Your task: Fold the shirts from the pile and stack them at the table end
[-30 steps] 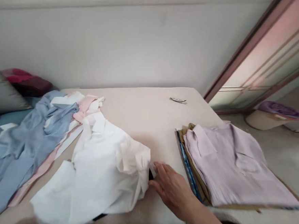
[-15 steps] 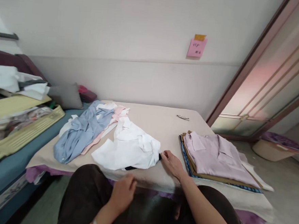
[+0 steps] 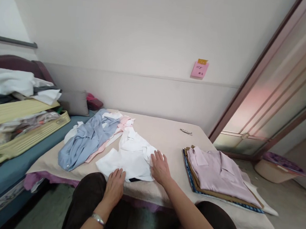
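Note:
A crumpled white shirt lies on the beige-covered table in front of me. My left hand rests flat on its near edge, fingers stretched out. My right hand lies on the shirt's right side, fingers spread. Something small and black peeks from under the shirt's near edge. To the left lies a loose pile with a blue shirt and a pink one. On the right sits a stack of folded clothes topped by a lilac shirt.
A small flat object lies near the table's far edge. A yellow open suitcase with clothes sits on a blue bed at left, beside a grey cushion. A pink sticky note hangs on the wall. A basin stands on the floor at right.
The view pulled back and up. My left hand rose from my lap onto the white shirt's near edge. My right hand moved from the shirt's right edge onto the cloth.

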A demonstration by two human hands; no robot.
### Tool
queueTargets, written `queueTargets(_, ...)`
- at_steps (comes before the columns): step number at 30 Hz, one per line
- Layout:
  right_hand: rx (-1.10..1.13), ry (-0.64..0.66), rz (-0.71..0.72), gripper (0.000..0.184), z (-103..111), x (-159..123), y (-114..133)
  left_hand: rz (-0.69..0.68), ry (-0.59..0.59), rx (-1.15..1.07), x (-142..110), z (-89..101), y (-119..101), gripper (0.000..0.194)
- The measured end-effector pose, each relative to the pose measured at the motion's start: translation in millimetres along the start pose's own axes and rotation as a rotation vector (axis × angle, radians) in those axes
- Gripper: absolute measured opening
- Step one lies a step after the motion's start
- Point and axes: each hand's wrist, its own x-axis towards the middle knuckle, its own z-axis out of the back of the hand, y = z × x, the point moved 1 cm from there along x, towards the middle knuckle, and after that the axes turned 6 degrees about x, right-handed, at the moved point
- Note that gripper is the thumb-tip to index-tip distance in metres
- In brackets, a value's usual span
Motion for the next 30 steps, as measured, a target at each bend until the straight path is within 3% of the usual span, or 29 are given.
queueTargets(3, -0.070, 0.137, 0.010, 0.040, 1, 26, 4, 0.006, 0.039, -0.055, -1, -6.2, 2, 0.056)
queueTargets(7, -0.093, 0.177, -0.083, 0.031, 14, 44, -25, 0.022, 0.035, -0.124, 3, -2.9, 5, 0.042)
queueTargets(12, -0.088, 0.208, -0.134, 0.030, 28, 20, -62, 0.057, -0.016, -0.158, 9, -1.5, 6, 0.033)
queueTargets(18, -0.067, 0.140, -0.145, 0.050, 13, -16, -50, 0.089, -0.028, -0.157, 9, 1.0, 5, 0.031)
queueTargets(24, 0.137, 0.098, -0.213, 0.023, -6, 0, -37, 0.067, -0.027, -0.172, 5, -1.0, 9, 0.034)
queueTargets(30, 0.423, 0.054, -0.307, 0.013, -2, -5, -66, 0.150, -0.088, -0.177, 6, 5.9, 9, 0.033)
